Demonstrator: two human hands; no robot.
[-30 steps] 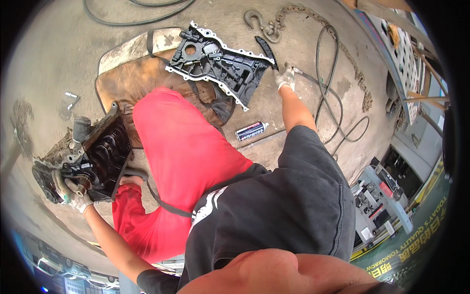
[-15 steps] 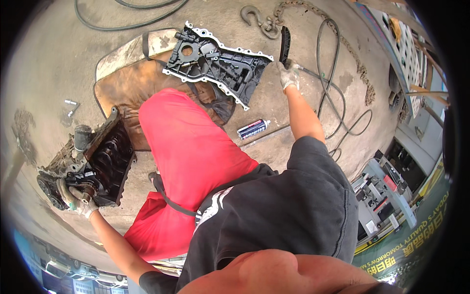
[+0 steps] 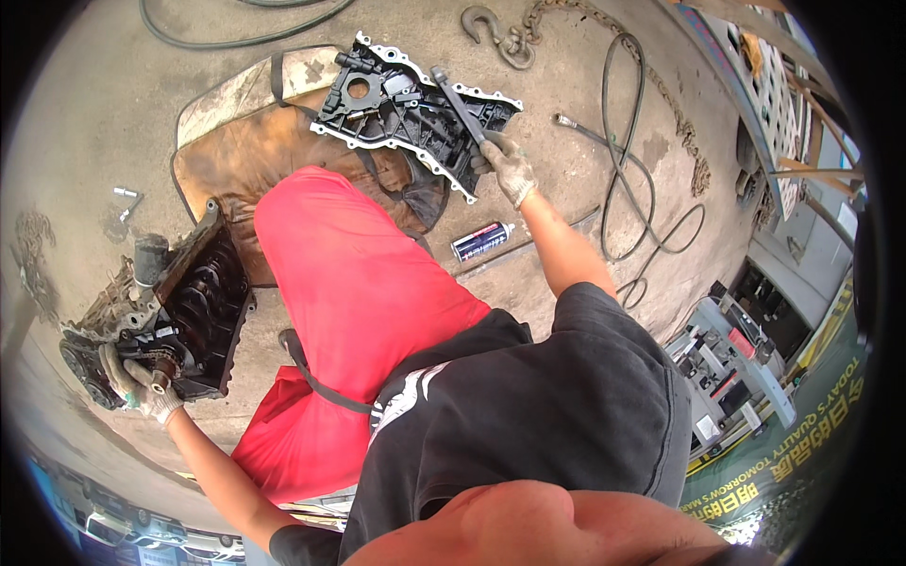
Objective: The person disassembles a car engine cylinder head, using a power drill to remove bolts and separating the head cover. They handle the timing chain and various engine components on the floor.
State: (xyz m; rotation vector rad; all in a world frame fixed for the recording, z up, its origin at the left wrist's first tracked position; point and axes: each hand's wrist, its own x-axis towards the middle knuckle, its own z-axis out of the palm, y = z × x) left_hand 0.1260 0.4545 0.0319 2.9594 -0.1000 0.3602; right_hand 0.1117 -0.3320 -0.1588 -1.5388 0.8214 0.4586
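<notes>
My right hand (image 3: 511, 170), in a pale work glove, is closed round the lower end of a long, narrow, dark guide rail (image 3: 460, 107). The rail points up and left, over the right part of the engine timing cover (image 3: 401, 108), which lies inner side up. At the lower left my gloved left hand (image 3: 137, 385) rests against the end of an engine block (image 3: 203, 311), beside the crankshaft sprocket (image 3: 167, 363). Its fingers are stretched and apart; the fingertips lie against the block. A cylindrical dark filter-like part (image 3: 151, 259) stands on the block's side.
A spray can (image 3: 481, 241) lies by my knee near a metal bar (image 3: 528, 252). The cover sits partly on a stained brown mat (image 3: 241, 151). Right of it are an air hose (image 3: 613, 141) and a chain with a hook (image 3: 510, 42). A small socket tool (image 3: 129, 203) lies left.
My right hand has moved left with the guide rail, from beside the timing cover to over it. The hose end near that hand now shows uncovered. My left hand has stayed at the block.
</notes>
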